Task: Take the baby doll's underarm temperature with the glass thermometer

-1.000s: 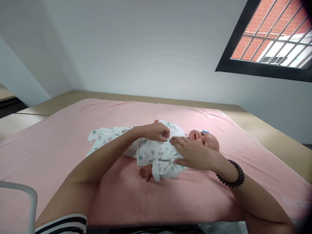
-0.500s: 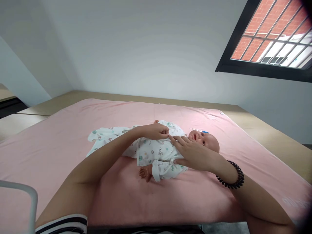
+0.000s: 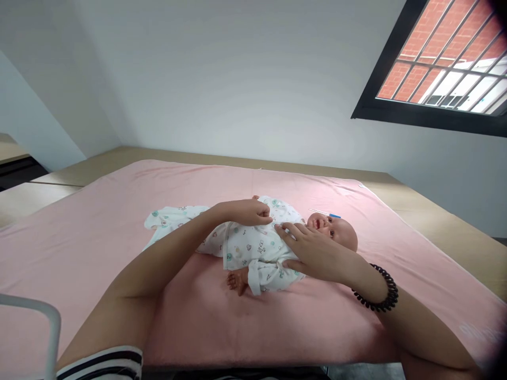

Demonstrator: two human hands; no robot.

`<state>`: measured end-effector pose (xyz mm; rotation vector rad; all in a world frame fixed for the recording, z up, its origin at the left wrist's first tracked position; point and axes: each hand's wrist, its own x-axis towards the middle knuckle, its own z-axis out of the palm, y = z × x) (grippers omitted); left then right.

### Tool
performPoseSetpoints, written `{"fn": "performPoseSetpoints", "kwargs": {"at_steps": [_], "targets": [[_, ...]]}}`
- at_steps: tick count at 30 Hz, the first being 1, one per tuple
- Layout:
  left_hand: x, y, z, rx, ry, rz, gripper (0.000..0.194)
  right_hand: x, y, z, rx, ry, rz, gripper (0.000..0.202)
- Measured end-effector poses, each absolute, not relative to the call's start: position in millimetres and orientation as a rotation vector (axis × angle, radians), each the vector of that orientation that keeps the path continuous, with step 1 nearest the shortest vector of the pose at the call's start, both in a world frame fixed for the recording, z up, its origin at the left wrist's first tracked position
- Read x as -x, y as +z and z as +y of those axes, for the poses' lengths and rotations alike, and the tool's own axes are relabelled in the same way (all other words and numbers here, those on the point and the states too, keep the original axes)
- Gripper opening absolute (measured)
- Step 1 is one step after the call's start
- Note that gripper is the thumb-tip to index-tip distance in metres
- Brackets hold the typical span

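Observation:
A baby doll (image 3: 336, 232) lies on its back on a pink blanket (image 3: 198, 327), its head to the right, dressed in a white printed outfit (image 3: 241, 248). Over the doll's chest, my left hand (image 3: 257, 212) has its fingers curled closed; whether anything is in them is too small to tell. My right hand (image 3: 311, 247) rests on the upper chest near the chin, palm down, fingers spread. A gap shows between the two hands. Behind the doll's head lies a thin thermometer-like stick with a blue end (image 3: 335, 216).
The blanket covers a wooden surface (image 3: 420, 211) that meets a pale wall (image 3: 237, 79). A barred window (image 3: 447, 63) is at the upper right. A white curved rail (image 3: 53, 332) stands at the lower left.
My left hand has shifted slightly left, away from my right fingertips, which touched or nearly touched it before. The view has moved very slightly.

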<state>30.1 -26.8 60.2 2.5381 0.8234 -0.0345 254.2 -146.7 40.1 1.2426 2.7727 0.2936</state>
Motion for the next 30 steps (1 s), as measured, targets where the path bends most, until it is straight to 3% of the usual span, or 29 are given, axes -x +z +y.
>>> {"fn": "performPoseSetpoints", "kwargs": {"at_steps": [7, 12, 19, 23, 30], "targets": [[1.0, 83.8, -15.3, -2.480, -0.254, 0.822, 0.032, -232.0, 53.5, -161.9, -1.158, 0.397, 2.923, 0.072], [5.8, 87.7, -16.4, -2.451, -0.367, 0.825, 0.015, -193.6, 33.7, -160.7, -1.064, 0.523, 2.944, 0.067], [-2.3, 91.0, -30.6, -2.458, -0.504, 0.943, 0.025, -173.8, -1.0, -146.7, -1.152, 0.620, 3.015, 0.064], [-6.1, 87.5, -33.7, -2.504, -0.476, 0.972, 0.025, -171.0, -15.9, -143.8, -1.164, 0.739, 3.164, 0.070], [-13.2, 80.2, -38.4, -2.568, -0.368, 0.859, 0.018, -170.0, -35.2, -136.7, -1.124, 0.840, 3.368, 0.056]]}}
